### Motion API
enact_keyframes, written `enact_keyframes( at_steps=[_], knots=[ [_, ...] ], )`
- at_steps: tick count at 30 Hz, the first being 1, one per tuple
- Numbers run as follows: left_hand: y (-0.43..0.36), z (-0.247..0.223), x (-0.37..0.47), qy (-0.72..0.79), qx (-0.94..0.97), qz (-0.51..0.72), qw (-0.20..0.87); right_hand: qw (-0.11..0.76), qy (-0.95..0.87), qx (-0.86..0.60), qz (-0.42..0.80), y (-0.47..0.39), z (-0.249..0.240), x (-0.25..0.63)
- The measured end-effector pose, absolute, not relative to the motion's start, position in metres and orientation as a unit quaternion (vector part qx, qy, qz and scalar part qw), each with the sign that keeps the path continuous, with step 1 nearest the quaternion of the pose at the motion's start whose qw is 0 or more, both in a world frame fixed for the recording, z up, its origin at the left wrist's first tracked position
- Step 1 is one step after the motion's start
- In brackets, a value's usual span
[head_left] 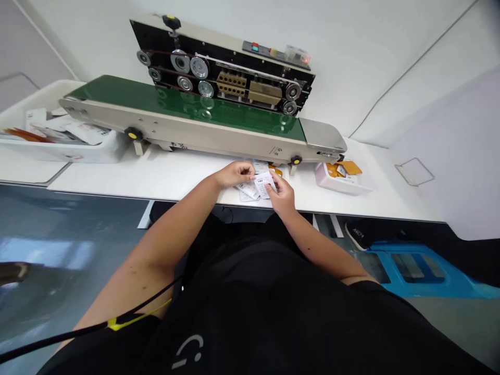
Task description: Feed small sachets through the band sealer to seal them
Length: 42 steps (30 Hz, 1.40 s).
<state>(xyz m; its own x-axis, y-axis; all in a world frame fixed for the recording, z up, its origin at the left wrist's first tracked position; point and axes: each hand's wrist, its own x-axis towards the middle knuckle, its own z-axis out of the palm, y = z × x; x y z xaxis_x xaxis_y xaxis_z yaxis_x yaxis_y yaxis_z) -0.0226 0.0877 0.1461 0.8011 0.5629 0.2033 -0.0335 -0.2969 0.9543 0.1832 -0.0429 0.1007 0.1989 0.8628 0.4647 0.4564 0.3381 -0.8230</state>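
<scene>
The packet, pinched by the right hand, sits just right of the left hand, whose grip is unclear.

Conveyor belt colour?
Solid green on the conveyor belt, showing best in the head view.

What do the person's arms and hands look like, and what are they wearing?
The left hand and right hand wear no gloves. The forearms are bare, and the short black sleeves match a black shirt with pale lettering. A black cable with a yellow tie passes the left arm.
</scene>
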Motion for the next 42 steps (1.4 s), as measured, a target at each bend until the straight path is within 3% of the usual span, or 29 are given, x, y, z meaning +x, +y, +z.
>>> enact_keyframes(
  at_steps=[19,26,28,31,33,42],
  knots=[
    [0.089,0.144,-0.022,0.219,0.718,0.278,0.599,0.598,-0.525,-0.520,0.312,-0.044,0.109,0.176],
    [0.095,0.141,-0.028,0.218,0.624,0.401,0.634,0.642,-0.475,-0.465,0.382,-0.043,0.123,0.178],
    [0.096,0.141,-0.030,0.210,0.587,0.436,0.649,0.612,-0.441,-0.426,0.500,-0.038,0.137,0.176],
    [0.097,0.141,-0.032,0.203,0.568,0.454,0.656,0.458,-0.375,-0.361,0.721,-0.028,0.159,0.167],
    [0.097,0.140,-0.033,0.204,0.575,0.452,0.651,0.369,-0.329,-0.325,0.806,-0.024,0.171,0.159],
    [0.100,0.138,-0.031,0.171,0.560,0.463,0.665,0.374,-0.329,-0.277,0.822,-0.035,0.188,0.148]
  ],
)
